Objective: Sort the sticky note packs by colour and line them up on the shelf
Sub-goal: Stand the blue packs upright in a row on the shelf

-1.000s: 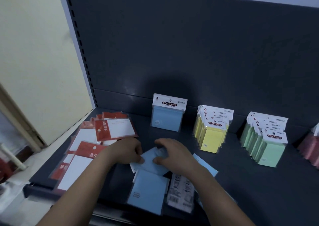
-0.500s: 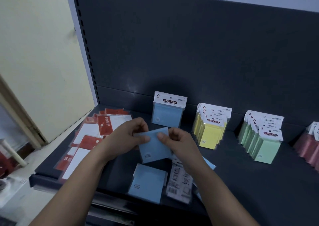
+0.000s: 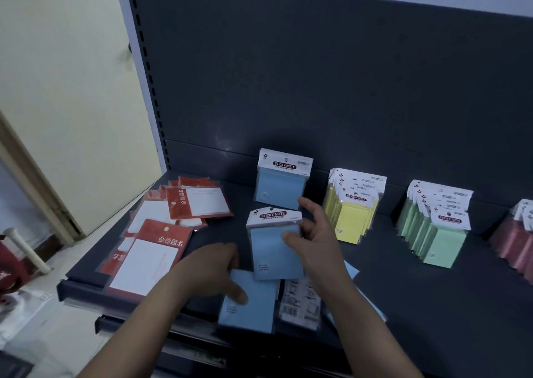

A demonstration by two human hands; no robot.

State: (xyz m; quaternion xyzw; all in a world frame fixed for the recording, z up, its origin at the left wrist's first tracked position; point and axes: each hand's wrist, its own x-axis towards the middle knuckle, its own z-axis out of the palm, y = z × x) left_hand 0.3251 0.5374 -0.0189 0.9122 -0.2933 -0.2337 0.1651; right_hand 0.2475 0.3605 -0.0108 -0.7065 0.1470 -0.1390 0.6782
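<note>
Left hand (image 3: 212, 272), blurred, apparently pinches a flat blue wrapped sticky-note pack (image 3: 251, 311) beneath it. Right hand (image 3: 317, 248) grips an upright blue white-headed pack (image 3: 268, 250); stand it squarely against the leaning blue pack (image 3: 281, 187) just beyond that hand, headers aligned.

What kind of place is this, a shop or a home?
Probably a stationery shop or stockroom: a dark grey metal shelf with a slotted upright, yellow paper sticky note packs and green paper sticky note packs lined up in hang-tab packaging, plus red-and-white packaged cards.
</note>
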